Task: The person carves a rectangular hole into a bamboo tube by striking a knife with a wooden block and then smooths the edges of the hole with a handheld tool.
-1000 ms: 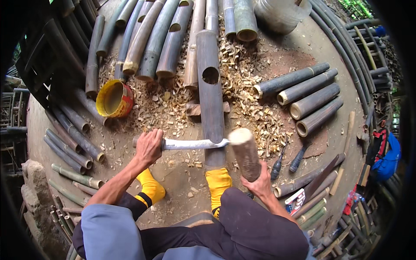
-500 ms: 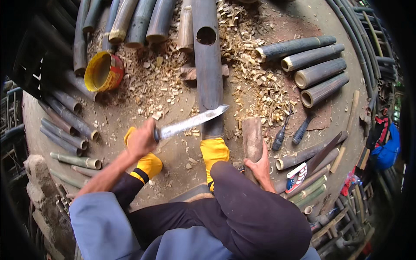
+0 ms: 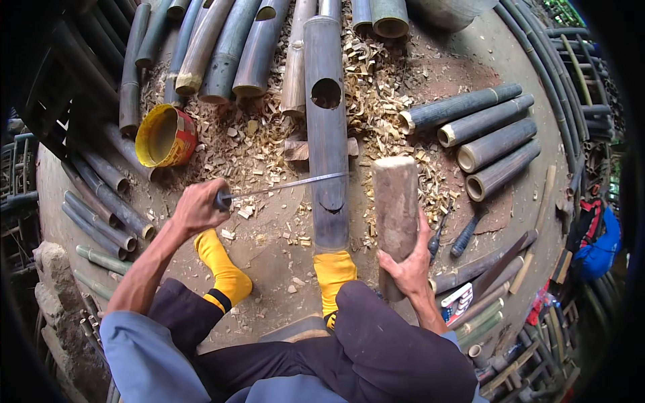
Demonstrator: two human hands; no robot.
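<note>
My left hand (image 3: 200,205) is closed round the dark handle of a long knife (image 3: 282,185). Its blade, seen nearly edge-on, lies across a thick dark bamboo tube (image 3: 327,148); whether it touches cannot be told. The tube has a round hole near its far end and a small curved cut (image 3: 331,207) on the near side of the blade. My yellow-socked foot (image 3: 334,274) is at its near end. My right hand (image 3: 410,267) grips a short, thick wooden club (image 3: 395,208), held upright just right of the tube. A wooden block (image 3: 296,150) lies under the tube.
Wood chips (image 3: 248,158) cover the ground around the tube. A yellow and red bucket (image 3: 185,138) stands at the left. Several cut bamboo pieces (image 3: 494,138) lie at the right, with dark-handled tools (image 3: 465,236) and a handsaw (image 3: 458,303) nearer me. More bamboo tubes (image 3: 225,64) lie at the far left.
The knife blade has turned from showing its flat side to nearly edge-on across the tube. My right hand has raised the wooden club. The view has shifted, showing more of the far side.
</note>
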